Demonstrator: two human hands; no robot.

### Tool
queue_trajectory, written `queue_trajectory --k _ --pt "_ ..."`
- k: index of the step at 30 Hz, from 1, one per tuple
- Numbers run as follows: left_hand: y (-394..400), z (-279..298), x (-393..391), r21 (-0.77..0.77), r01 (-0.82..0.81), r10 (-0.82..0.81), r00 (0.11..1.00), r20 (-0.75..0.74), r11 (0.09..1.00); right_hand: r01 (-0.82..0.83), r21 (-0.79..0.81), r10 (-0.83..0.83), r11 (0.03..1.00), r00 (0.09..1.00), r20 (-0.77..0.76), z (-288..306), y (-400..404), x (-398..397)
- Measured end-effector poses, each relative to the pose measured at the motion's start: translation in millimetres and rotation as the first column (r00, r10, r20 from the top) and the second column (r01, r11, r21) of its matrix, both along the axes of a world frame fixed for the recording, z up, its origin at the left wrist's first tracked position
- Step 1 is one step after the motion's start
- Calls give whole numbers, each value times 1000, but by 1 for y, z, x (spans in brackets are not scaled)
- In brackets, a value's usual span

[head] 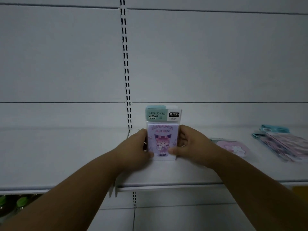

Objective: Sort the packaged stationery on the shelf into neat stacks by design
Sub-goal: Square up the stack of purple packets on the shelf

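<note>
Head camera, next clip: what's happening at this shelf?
A person is tidying packaged stationery on a white shelf. Both hands hold a purple cartoon-girl pack with a green header card: the left hand grips its left edge, the right hand its right edge, and its lower edge looks to be at the shelf surface. To the right, a pink round pack lies flat, and farther right a pile of pink packs lies unevenly. It is blurred, so the designs are unclear.

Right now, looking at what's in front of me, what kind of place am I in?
Most likely a shop aisle. A white metal shelf hangs from a slotted upright like retail racking, and both hands hold a purple cartoon pack with a printed hang-tab header, while more packaged stationery lies to the right.
</note>
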State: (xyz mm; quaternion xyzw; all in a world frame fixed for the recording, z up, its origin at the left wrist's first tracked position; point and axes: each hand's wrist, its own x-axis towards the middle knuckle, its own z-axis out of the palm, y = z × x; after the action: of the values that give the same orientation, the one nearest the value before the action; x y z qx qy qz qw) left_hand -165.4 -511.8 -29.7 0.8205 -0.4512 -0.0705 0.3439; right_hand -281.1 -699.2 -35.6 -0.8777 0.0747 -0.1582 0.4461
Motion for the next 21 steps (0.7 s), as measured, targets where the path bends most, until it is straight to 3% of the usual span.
queue_trajectory --k 8,21 --pt "6 -4 6 6 35 -35 999 -30 999 -1 -18 2 1000 1000 14 2 3 -6" --pt "7 -12 7 -2 7 -6 997 81 1000 83 -93 -83 992 997 -4 -5 7 -10"
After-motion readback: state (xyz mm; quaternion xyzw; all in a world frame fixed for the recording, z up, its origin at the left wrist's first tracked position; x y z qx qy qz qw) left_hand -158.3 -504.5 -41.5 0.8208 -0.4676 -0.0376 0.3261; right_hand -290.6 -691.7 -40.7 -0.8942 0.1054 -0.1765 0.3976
